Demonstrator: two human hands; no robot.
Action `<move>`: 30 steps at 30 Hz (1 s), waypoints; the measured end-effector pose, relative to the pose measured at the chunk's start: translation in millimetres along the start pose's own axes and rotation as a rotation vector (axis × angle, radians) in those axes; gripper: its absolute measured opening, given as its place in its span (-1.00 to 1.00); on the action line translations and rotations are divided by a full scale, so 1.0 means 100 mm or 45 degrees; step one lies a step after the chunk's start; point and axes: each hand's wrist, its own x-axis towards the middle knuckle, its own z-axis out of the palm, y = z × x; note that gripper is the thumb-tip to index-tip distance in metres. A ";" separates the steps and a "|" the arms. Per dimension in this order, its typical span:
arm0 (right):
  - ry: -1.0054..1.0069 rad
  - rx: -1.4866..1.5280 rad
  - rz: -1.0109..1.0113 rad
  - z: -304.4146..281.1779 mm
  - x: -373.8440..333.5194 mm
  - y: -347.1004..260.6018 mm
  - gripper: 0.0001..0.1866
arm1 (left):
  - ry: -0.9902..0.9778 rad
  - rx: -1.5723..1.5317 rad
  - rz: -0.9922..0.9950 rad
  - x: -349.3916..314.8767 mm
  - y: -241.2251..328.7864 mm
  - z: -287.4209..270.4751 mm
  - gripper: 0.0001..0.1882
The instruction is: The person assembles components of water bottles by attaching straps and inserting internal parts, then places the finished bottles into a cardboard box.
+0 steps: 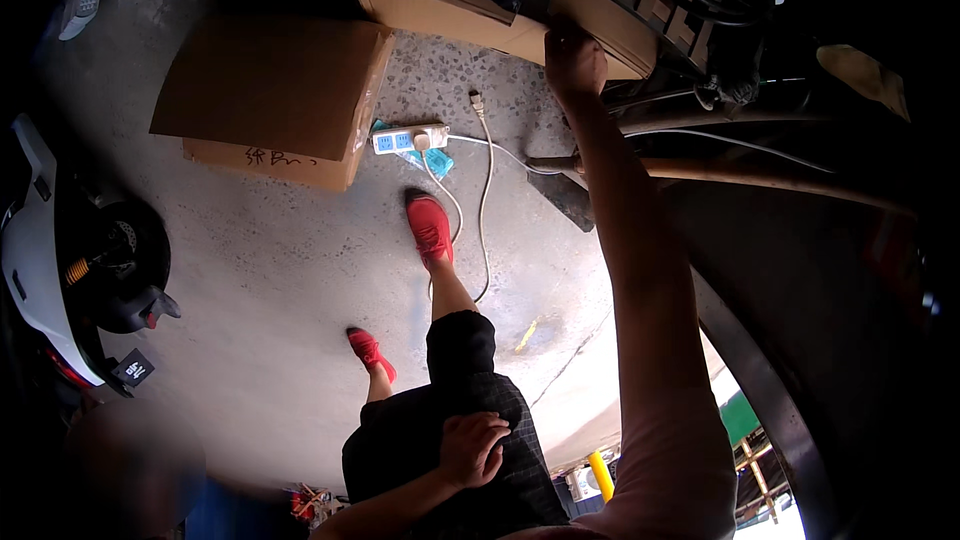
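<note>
My right arm stretches far forward, and my right hand (577,65) is closed at the edge of a long open cardboard box (450,25) at the back. Its fingertips are in shadow, and the hand seems to grip the box's brown flap (600,25). My left hand (475,448) rests on my dark-trousered thigh, holding nothing, with its fingers loosely bent and slightly apart.
A large cardboard box (275,90) stands at the left. Beside it on the concrete floor lie a white power strip (410,139) with a plug in it and a loose plug (477,100). Cords run near my red shoes. A white scooter (45,240) stands far left; pipes (760,177) cross at right.
</note>
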 end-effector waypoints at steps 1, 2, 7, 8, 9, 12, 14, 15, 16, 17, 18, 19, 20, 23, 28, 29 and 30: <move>0.054 -0.063 -0.182 0.07 0.09 0.13 -0.73 | 0.001 -0.005 0.014 0.00 -0.01 0.02 -0.64; 0.115 -0.087 -0.278 0.08 0.16 0.29 -0.72 | -0.004 -0.014 0.030 -0.01 -0.02 0.03 -0.65; 0.283 0.242 -0.380 -0.06 -0.04 0.10 -0.63 | 0.040 -0.056 -0.005 0.01 0.00 0.05 -0.65; 0.284 0.097 -0.373 -0.05 0.05 0.26 -0.50 | 0.031 -0.052 0.036 0.15 -0.19 0.05 -0.65; 0.218 -0.023 -0.241 -0.01 0.05 0.14 -0.45 | 0.031 -0.057 0.017 0.12 -0.15 0.05 -0.65; 0.355 -0.406 0.040 0.32 0.28 0.21 -0.29 | 0.010 -0.071 0.015 0.06 -0.04 0.01 -0.66; 0.142 -0.155 0.005 0.46 0.70 0.17 -0.24 | 0.002 -0.108 0.018 0.09 -0.05 -0.03 -0.66; 0.093 -0.118 0.030 0.48 0.96 0.15 -0.25 | -0.008 -0.120 0.033 0.14 -0.11 -0.05 -0.67; 0.049 -0.089 0.062 0.49 1.10 0.13 -0.25 | -0.013 -0.146 0.030 0.13 -0.07 -0.09 -0.66; 0.003 -0.068 0.086 0.53 1.17 0.11 -0.25 | -0.011 -0.156 0.011 0.13 -0.02 -0.12 -0.66; -0.014 -0.048 0.095 0.50 1.24 0.11 -0.26 | 0.008 -0.142 -0.009 0.14 -0.03 -0.11 -0.65; -0.025 -0.022 0.103 0.52 1.29 0.10 -0.26 | 0.027 -0.129 -0.028 0.16 -0.04 -0.10 -0.65; -0.033 0.002 0.112 0.53 1.29 0.10 -0.26 | 0.030 -0.136 -0.026 0.18 -0.05 -0.10 -0.65; -0.022 0.084 0.168 0.48 1.32 0.23 -0.27 | 0.045 -0.149 -0.014 0.22 -0.13 -0.15 -0.64; -0.038 0.219 0.271 0.44 1.25 0.40 -0.29 | 0.043 -0.189 -0.041 0.16 -0.04 -0.08 -0.64; -0.038 0.251 0.295 0.43 1.24 0.44 -0.29 | 0.035 -0.194 -0.043 0.16 -0.02 -0.07 -0.64; -0.034 0.290 0.326 0.44 1.24 0.46 -0.30 | 0.036 -0.200 -0.041 0.17 -0.03 -0.07 -0.64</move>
